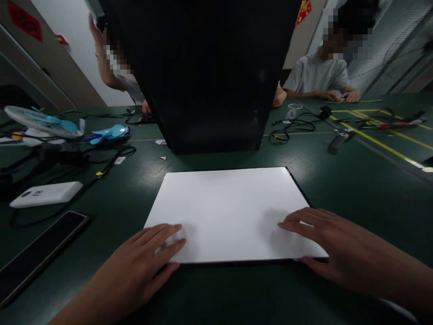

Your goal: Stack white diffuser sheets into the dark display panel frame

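The white sheet (226,212) is positioned flat on the green table (379,221), in front of the upright black panel (216,81); a dark border (299,187) is exposed along its right edge. The step in hand is judged to be the steadying or squaring of the sheet. Light, equal pressure should be applied at both sides, contact should be confined to the margins, and any shift should be made with both hands together so that twisting is avoided.

The left hand (149,257) is placed palm down over the near left corner, its fingers extended and apart. The right hand (324,239) is angled inward over the near right corner, fingers likewise apart, thumb lowered at the front edge. Neither is clamped; contact pressure cannot be told.
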Action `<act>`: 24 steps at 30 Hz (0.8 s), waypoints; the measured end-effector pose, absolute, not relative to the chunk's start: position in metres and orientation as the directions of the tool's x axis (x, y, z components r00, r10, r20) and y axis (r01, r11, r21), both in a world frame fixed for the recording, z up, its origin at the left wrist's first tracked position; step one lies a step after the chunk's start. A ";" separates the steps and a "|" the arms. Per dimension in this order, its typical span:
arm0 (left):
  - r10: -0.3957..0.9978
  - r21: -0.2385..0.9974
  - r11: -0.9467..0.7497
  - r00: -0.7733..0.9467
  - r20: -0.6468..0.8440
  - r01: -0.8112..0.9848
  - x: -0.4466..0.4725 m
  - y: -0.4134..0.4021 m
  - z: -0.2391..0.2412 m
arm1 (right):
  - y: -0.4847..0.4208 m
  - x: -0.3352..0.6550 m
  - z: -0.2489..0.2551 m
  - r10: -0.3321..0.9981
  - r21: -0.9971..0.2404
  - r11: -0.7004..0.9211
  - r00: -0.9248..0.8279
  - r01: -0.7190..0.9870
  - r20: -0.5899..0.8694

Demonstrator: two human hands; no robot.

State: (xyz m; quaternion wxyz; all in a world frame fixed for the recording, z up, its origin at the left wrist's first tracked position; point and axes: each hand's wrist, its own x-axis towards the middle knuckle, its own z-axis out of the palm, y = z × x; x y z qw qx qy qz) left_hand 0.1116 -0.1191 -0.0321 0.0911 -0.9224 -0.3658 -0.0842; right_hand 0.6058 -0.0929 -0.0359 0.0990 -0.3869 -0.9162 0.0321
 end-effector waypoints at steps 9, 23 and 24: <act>0.527 -0.193 -0.764 0.768 0.363 0.616 0.218 -0.164 -0.062 | -0.115 0.589 -0.028 0.620 -0.026 0.784 -0.778 0.621 0.105; 0.642 -0.052 -0.710 0.675 0.362 0.703 0.226 -0.180 -0.120 | -0.115 0.584 -0.024 0.513 0.132 0.825 -0.825 0.550 0.236; 0.641 -0.058 -0.706 0.672 0.370 0.706 0.227 -0.180 -0.121 | -0.113 0.585 -0.024 0.514 0.134 0.822 -0.823 0.553 0.243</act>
